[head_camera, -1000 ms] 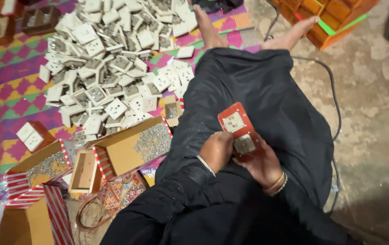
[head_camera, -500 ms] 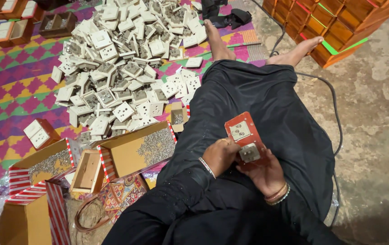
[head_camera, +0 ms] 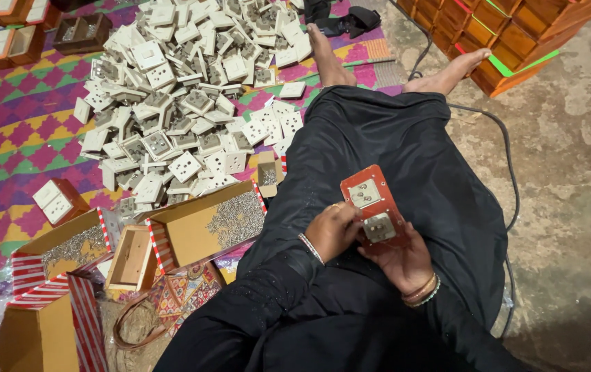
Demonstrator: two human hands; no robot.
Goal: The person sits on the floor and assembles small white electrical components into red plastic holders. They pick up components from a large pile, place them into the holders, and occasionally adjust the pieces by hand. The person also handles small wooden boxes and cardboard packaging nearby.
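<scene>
Red switch board (head_camera: pixel 372 207) is resting over the lap, right hand (head_camera: pixel 402 260) cupping it underneath while left hand (head_camera: pixel 333 229) is pinching beside its two fitted modules, white sockets (head_camera: pixel 178 89) lying heaped nearby.

**A patterned mat on a worn concrete floor, crowded with parts and boxes**

A woven mat (head_camera: pixel 6 138) in purple, green, yellow and pink diamonds is covering the left of the floor. A large heap of white switch and socket plates (head_camera: pixel 185 89) is lying on it. Nearer, open cardboard boxes (head_camera: pixel 206 220) with red-and-white striped flaps are sitting side by side, two showing small metal screws inside. On the right, bare, stained concrete floor (head_camera: pixel 571 172) is showing, with a dark cable (head_camera: pixel 509 172) curving across it. Stacked orange wooden boxes (head_camera: pixel 516 34) are standing at the upper right. Soft, even light is falling across everything.
</scene>
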